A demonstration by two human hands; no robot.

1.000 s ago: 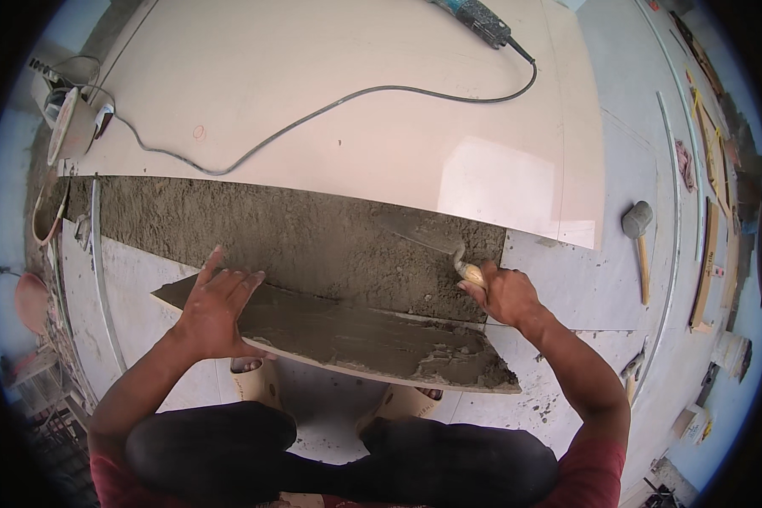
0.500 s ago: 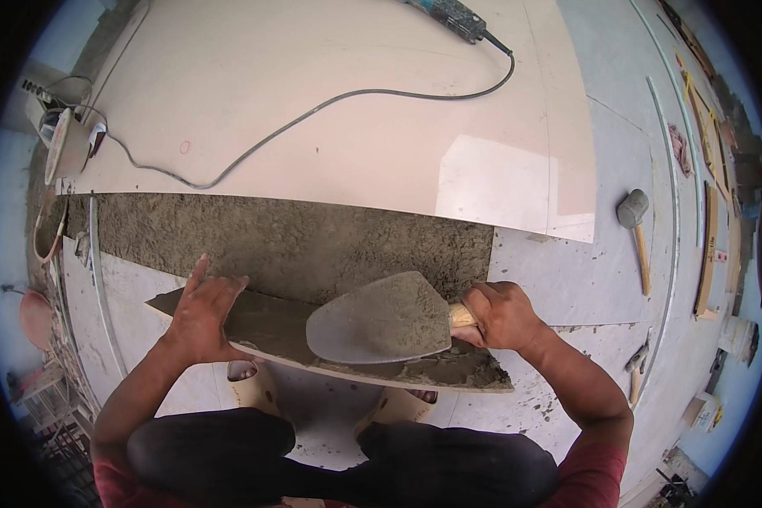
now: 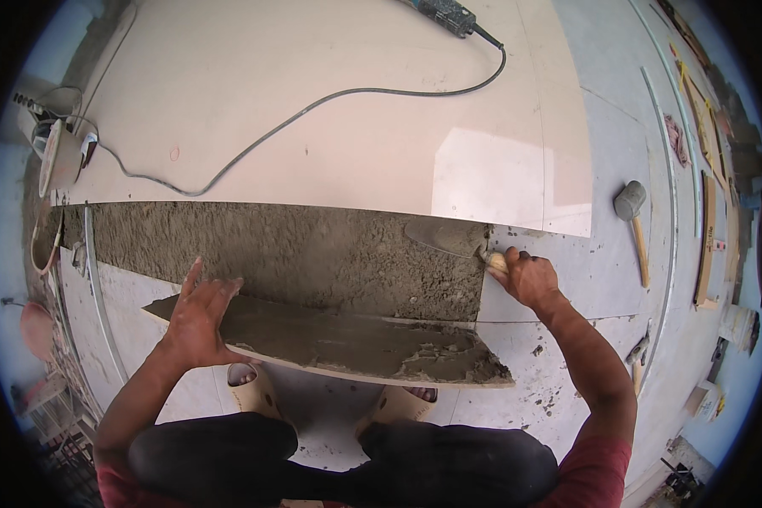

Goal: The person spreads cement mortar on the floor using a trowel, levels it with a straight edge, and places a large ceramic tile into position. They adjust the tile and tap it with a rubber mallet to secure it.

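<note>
My left hand (image 3: 201,315) lies flat, fingers spread, on the left end of a long wedge-shaped tile piece (image 3: 347,347) coated with grey mortar and held in front of my knees. My right hand (image 3: 527,276) grips the wooden handle of a trowel (image 3: 449,239), whose blade rests on the right end of the rough mortar bed (image 3: 296,254). That bed is a strip between the tile piece and the large glossy cream floor tiles (image 3: 330,102) beyond it.
A black cable (image 3: 313,110) runs across the cream tiles to a power tool (image 3: 440,15) at the top. A rubber mallet (image 3: 633,222) lies to the right. Buckets and a socket strip sit at the left edge; boards and clutter line the right.
My right hand has carried the trowel from the mortar-coated tile piece up and right onto the mortar bed. My left hand stays flat on the tile piece.
</note>
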